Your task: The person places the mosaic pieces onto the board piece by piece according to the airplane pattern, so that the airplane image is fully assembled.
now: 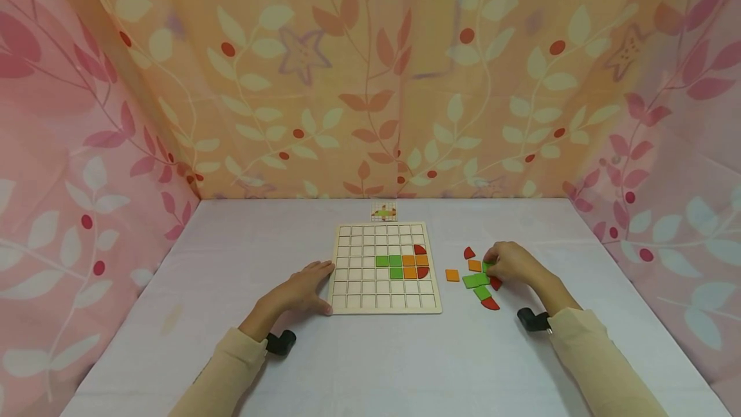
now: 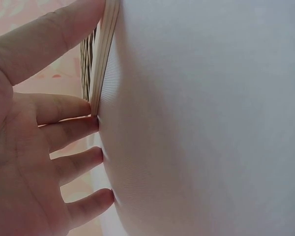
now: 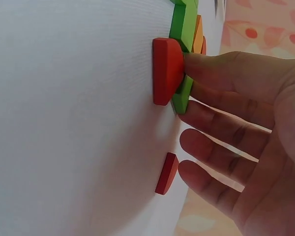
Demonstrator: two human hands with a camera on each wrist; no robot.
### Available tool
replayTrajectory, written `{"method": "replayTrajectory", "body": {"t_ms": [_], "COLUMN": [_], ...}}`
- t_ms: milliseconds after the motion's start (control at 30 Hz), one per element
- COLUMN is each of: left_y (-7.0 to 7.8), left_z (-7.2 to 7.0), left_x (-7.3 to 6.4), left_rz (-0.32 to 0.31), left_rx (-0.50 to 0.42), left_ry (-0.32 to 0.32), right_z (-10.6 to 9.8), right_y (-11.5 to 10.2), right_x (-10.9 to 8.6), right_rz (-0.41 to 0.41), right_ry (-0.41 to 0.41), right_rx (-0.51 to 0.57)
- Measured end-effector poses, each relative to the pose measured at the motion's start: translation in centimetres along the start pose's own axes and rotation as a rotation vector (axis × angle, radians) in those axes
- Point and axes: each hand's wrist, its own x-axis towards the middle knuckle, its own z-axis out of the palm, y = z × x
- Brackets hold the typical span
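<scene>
On the white table lies a wooden grid board [image 1: 347, 287] with green, orange and red tiles in its right half. My left hand [image 1: 301, 287] rests at the board's left edge, thumb and fingers spread; the left wrist view has its fingertips along the plywood side [image 2: 104, 54]. To the right of the board, my right hand [image 1: 514, 266] pinches a green tile [image 3: 181, 102] between thumb and fingers, low over a loose group of pieces. Nearby are a red quarter-round piece [image 3: 167, 71] and another red piece [image 3: 168, 174] below the fingers.
Orange squares [image 1: 452, 275], more green tiles [image 1: 476, 280] and red quarter-rounds [image 1: 490, 303] lie loose right of the board. A small pattern card [image 1: 384, 212] sits behind the board. Floral cloth [image 1: 370, 82] hangs at the table's back and sides.
</scene>
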Motion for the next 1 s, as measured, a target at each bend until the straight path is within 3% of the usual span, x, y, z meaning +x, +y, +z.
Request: {"method": "replayTrajectory", "body": {"t_ms": [433,1000], "left_y": [-0.1,0.0], "left_z": [0.1,0.0], "left_x": [0.1,0.1], "left_rz": [0.003,0.001], "left_rx": [0.001,-0.004], "left_ry": [-0.005,-0.006], "right_z": [0.0,1.3], "right_y": [0.1,-2.1], "right_x": [-0.4,0.1], "right_rz": [0.015,-0.165], "right_ry": [0.048,0.165], "right_rx": [0.071,0.151]}}
